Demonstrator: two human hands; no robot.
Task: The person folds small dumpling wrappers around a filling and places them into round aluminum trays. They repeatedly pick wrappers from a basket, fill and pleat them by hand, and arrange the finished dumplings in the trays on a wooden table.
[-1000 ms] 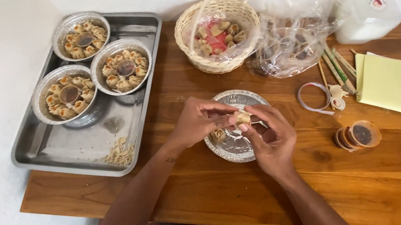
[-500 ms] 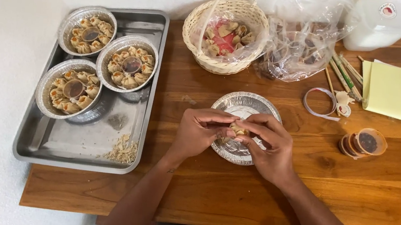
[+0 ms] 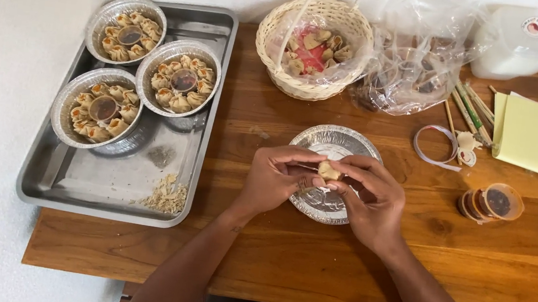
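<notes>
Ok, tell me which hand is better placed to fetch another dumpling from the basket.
Probably the left hand: the basket sits above it, slightly nearer than to the right hand. Both pinch a dumpling over the foil pan.

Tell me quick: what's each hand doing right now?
Left hand: closed, fingertips pinching the small pale folded dumpling above the round foil pan.
Right hand: closed, pinching the same dumpling from the other side.

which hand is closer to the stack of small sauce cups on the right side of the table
Right. The right hand is over the foil pan, just left of the sauce cups; the left hand sits farther left, beyond it.
</notes>
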